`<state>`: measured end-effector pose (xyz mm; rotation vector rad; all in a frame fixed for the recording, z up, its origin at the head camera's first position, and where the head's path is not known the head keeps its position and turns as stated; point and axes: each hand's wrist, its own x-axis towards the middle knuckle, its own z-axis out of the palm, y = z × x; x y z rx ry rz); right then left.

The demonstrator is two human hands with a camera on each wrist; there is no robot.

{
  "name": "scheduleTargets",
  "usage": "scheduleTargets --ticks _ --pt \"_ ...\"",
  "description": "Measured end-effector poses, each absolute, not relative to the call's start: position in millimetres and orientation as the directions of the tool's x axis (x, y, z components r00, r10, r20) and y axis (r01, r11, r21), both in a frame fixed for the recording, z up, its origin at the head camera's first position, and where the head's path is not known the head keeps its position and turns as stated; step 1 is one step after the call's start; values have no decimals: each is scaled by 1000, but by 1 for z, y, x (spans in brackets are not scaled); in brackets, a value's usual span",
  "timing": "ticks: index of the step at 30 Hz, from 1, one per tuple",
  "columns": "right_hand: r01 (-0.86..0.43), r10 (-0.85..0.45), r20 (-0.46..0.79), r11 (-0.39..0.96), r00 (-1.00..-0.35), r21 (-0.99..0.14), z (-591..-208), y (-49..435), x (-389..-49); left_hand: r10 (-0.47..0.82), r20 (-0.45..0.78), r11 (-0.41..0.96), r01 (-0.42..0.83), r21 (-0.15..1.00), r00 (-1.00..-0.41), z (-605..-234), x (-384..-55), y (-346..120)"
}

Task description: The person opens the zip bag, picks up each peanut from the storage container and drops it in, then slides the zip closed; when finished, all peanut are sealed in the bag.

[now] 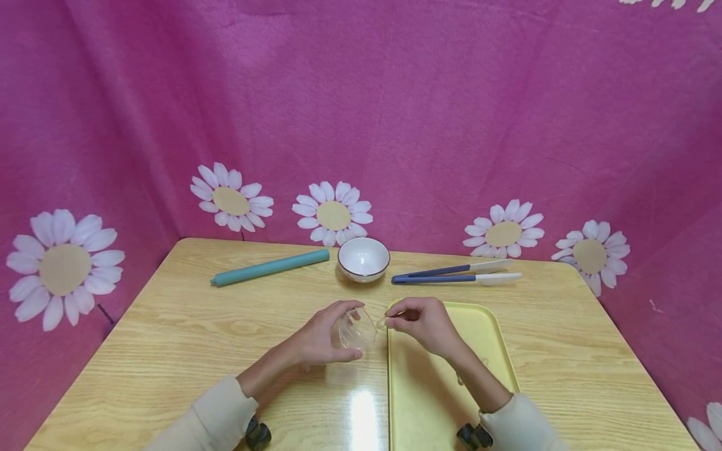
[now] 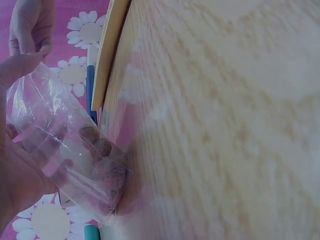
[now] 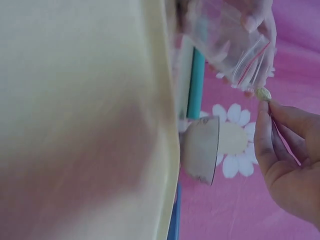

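A clear zip bag (image 1: 356,335) is held in my left hand (image 1: 316,337), thumb and fingers curved around its sides. In the left wrist view, several brown, roundish pieces (image 2: 103,147) lie at the bottom of the bag. My right hand (image 1: 425,322) pinches a small pale-green oval piece (image 3: 263,93) between thumb and fingertips, right at the bag's mouth. Whether the piece is inside the mouth or just outside, I cannot tell. The right hand is above the left edge of a yellow tray (image 1: 414,401).
Small, unclear pieces (image 1: 459,379) lie on the tray near my right forearm. Toward the back stand a white bowl (image 1: 363,275) with a dark rim, a teal rod (image 1: 271,267) on its left, and blue-and-white tongs (image 1: 437,279) on its right. A pink flowered cloth hangs behind the table.
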<state>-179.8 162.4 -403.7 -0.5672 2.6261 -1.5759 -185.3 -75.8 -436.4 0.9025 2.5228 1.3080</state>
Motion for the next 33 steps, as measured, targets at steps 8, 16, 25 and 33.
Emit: scheduleTargets --ticks 8,16,25,33 --pt "-323 -389 161 396 -907 -860 -402 140 -178 577 139 432 445 785 -805 -437 -185 -76" --pt "-323 -405 142 422 -903 -847 -402 149 -179 579 120 436 430 790 -806 -437 -187 -76" --pt "-298 -352 132 472 -926 -830 -405 183 -179 580 134 426 439 791 -803 -437 -187 -76" --pt "-286 -337 106 550 -936 -785 -407 215 -178 584 131 424 439 792 -801 -435 -186 -76"
